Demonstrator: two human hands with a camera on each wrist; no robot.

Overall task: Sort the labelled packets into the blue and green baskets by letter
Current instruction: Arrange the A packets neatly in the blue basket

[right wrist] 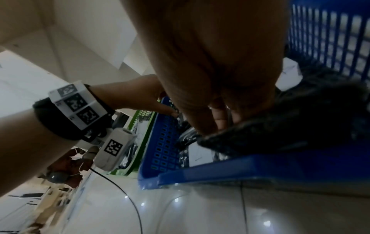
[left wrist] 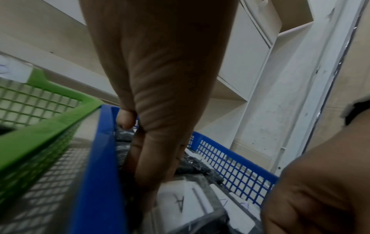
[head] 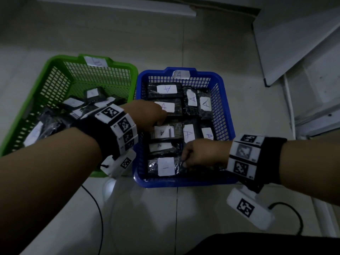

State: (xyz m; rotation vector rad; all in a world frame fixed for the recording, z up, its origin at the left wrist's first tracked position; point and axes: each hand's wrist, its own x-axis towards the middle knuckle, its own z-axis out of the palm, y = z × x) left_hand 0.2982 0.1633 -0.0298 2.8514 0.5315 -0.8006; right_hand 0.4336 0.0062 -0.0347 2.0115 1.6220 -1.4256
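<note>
The blue basket (head: 226,100), tagged A, holds several dark packets with white A labels. The green basket (head: 55,60), tagged B, stands to its left with several labelled packets. My left hand (head: 159,124) reaches into the blue basket. Its fingers (left wrist: 147,182) point straight down and press on the left edge of an A packet (left wrist: 180,204), with the thumb held apart. My right hand (head: 184,161) is at the basket's near right. There it pinches the edge of a dark packet (right wrist: 280,126), whose label is hidden, and holds it tilted above the front rim (right wrist: 240,167).
Both baskets stand side by side on a pale tiled floor. A black cable (head: 97,205) runs over the floor near me. A white board (head: 294,52) leans at the far right, next to white shelving (left wrist: 250,63).
</note>
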